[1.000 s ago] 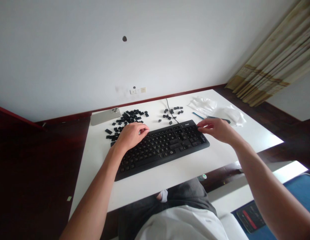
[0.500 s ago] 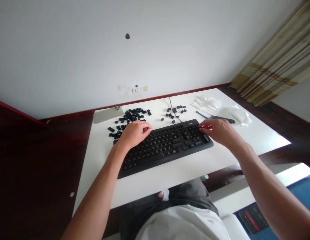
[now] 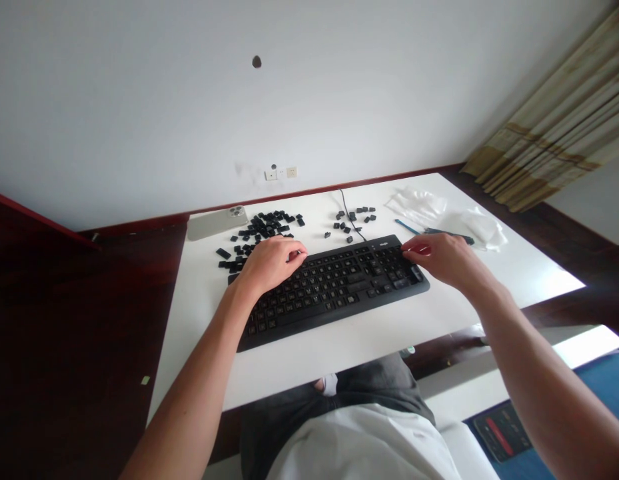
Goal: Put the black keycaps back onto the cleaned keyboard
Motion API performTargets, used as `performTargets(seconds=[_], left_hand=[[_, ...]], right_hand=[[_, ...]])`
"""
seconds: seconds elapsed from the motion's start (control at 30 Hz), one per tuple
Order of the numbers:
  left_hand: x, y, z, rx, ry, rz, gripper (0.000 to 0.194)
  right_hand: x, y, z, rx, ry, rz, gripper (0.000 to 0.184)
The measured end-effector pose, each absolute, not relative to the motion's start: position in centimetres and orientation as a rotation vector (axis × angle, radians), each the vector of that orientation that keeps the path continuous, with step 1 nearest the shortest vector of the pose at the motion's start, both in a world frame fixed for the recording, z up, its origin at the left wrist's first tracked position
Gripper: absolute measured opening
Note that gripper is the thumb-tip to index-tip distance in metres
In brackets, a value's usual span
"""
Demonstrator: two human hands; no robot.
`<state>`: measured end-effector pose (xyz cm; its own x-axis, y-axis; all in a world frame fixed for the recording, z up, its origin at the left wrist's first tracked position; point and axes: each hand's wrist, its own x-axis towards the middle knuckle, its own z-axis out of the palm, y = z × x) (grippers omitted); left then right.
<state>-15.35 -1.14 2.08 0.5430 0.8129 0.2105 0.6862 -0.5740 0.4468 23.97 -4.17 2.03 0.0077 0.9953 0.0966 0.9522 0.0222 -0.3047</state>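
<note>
A black keyboard (image 3: 309, 315) lies on the white table, many of its key positions showing bare sockets without caps. Over its upper left edge, my left hand (image 3: 275, 264) is closed, thumb against the curled index finger; whatever it may hold is hidden. My right hand (image 3: 442, 255) pinches at the top right corner of the number pad. Its fingertips touch the keyboard there, but I cannot make out what is between them. Just behind my left hand is a heap of loose black keycaps (image 3: 266, 225). A smaller scatter of keycaps (image 3: 352, 216) sits beyond the keyboard around its cable.
On the white table (image 3: 519, 280) a phone (image 3: 214, 224) rests at the back left. To the right are crumpled clear plastic bags (image 3: 419, 203), a blue thin tool (image 3: 407, 227) and a black tool (image 3: 462, 237). The wall (image 3: 139, 133) stands behind.
The view has shifted slightly, so the table appears a little higher and further right. Both hands keep nearly the same place and closed pose at the keyboard.
</note>
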Motion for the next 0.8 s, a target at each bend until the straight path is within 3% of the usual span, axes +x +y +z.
performTargets(seconds=[0.8], left_hand=[[-15.3, -1.2, 2.0, 2.49, 1.236, 0.55, 0.023]], right_hand=[[22.8, -4.6, 2.0, -2.064, -2.014, 0.116, 0.013]])
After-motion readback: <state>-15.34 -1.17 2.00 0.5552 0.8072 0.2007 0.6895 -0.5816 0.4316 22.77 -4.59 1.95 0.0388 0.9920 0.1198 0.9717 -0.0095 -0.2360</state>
